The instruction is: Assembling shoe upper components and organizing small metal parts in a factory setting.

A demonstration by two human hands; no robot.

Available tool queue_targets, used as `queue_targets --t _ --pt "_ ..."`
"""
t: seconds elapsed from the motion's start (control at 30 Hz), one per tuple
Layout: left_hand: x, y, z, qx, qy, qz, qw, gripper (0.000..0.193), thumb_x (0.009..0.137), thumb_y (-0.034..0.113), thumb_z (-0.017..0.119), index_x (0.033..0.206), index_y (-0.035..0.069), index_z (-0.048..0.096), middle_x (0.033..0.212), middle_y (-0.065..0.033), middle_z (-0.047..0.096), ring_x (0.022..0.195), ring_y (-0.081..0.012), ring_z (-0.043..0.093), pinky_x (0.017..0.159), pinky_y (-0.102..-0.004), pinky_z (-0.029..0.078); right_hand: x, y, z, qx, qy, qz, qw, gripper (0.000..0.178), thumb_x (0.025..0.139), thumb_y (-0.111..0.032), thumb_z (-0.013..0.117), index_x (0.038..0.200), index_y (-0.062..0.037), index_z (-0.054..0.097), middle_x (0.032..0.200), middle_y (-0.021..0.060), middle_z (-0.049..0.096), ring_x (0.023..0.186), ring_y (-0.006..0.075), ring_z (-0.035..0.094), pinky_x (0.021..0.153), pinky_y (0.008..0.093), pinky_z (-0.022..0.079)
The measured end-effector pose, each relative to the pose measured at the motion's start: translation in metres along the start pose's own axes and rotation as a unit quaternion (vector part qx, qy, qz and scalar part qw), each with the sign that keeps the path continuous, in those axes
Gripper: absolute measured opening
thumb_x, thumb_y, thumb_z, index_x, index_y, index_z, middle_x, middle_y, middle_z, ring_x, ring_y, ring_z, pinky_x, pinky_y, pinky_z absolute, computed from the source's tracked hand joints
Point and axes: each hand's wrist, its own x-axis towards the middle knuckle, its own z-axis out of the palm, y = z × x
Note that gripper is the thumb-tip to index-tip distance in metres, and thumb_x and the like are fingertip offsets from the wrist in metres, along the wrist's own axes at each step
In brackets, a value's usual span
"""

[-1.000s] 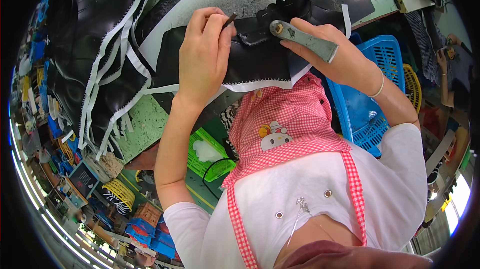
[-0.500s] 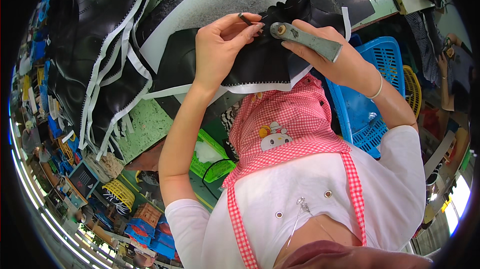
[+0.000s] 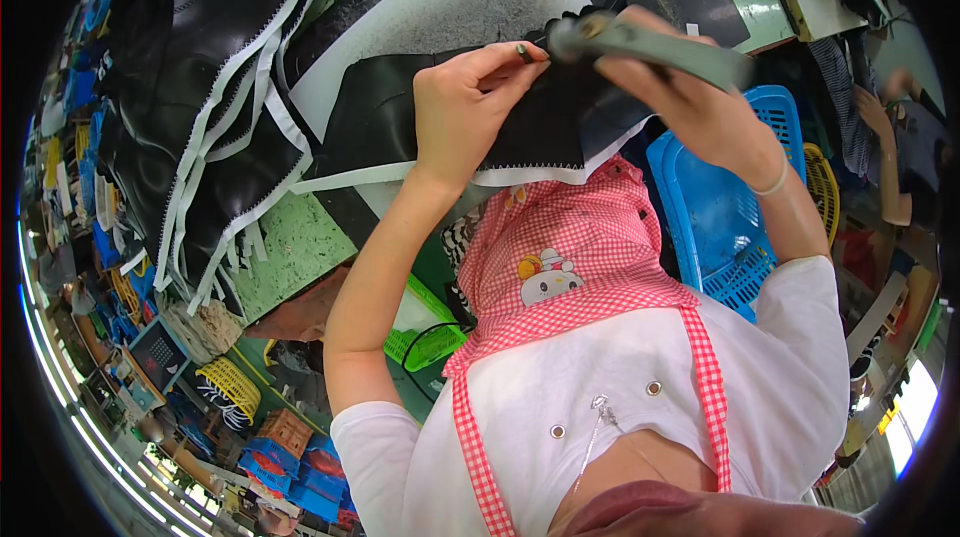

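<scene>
A worktable topped in worn, speckled green is seen across the upper part, with its corner set above a dark green floor. Farther left, the floor is crossed by a yellow line. Cluttered brown workbenches are bent along the left rim, which is edged by long white strip lights. At the lower right, a bright white opening, perhaps a window, is seen
</scene>
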Motion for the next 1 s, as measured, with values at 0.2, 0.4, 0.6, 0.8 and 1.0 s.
queue_targets --t 0.2,0.4,0.6,0.8,1.0 --pt "0.002 -0.001 -0.002 0.114 -0.007 0.119 0.986 0.012 0.082 0.01 0.071 0.092 0.003 0.073 0.081 -0.0097 0.071 0.072 -0.0135 0.07 0.065 -0.0231 0.053 0.0 -0.028 0.0 -0.054 -0.05 -0.018 0.997 0.019 0.093 -0.008 0.059 0.11 0.0 0.06 0.102 0.0204 0.06 0.074 0.0343 0.061 0.063 0.0341 0.048" --pt "0.018 -0.011 -0.019 -0.162 -0.079 -0.135 0.974 0.017 0.091 0.012 0.065 0.1 -0.001 0.07 0.088 -0.0039 0.072 0.081 -0.0096 0.068 0.073 -0.0221 0.054 -0.014 -0.002 0.015 -0.041 -0.126 0.157 0.979 0.034 0.093 -0.015 0.061 0.123 0.0015 0.059 0.092 0.0167 0.065 0.075 0.0282 0.059 0.07 0.0341 0.047" --pt "0.016 -0.012 -0.02 -0.152 -0.098 -0.116 0.977 0.016 0.09 0.011 0.066 0.099 -0.001 0.071 0.085 -0.0032 0.072 0.079 -0.0078 0.067 0.074 -0.0213 0.053 -0.015 0.006 0.017 -0.018 -0.059 0.089 0.994 0.022 0.098 -0.018 0.055 0.109 0.0002 0.061 0.081 0.0169 0.062 0.068 0.0298 0.061 0.062 0.0326 0.049" --pt "0.003 -0.003 -0.01 0.086 -0.035 0.105 0.99 0.013 0.084 0.009 0.07 0.095 0.002 0.072 0.083 -0.0081 0.073 0.075 -0.0086 0.069 0.065 -0.0217 0.052 0.001 -0.023 -0.008 0.057 0.122 -0.061 0.989 0.019 0.095 -0.009 0.057 0.112 -0.0005 0.061 0.097 0.0153 0.063 0.075 0.0255 0.062 0.068 0.0322 0.049" --pt "0.004 -0.011 -0.018 -0.132 -0.051 -0.103 0.985 0.014 0.089 0.011 0.066 0.097 0.0 0.071 0.087 -0.0048 0.072 0.076 -0.0098 0.068 0.067 -0.0226 0.054 -0.003 -0.024 0.012 -0.012 -0.099 0.097 0.99 0.029 0.09 -0.014 0.064 0.117 -0.0042 0.066 0.11 0.0151 0.065 0.081 0.0297 0.056 0.073 0.033 0.047"
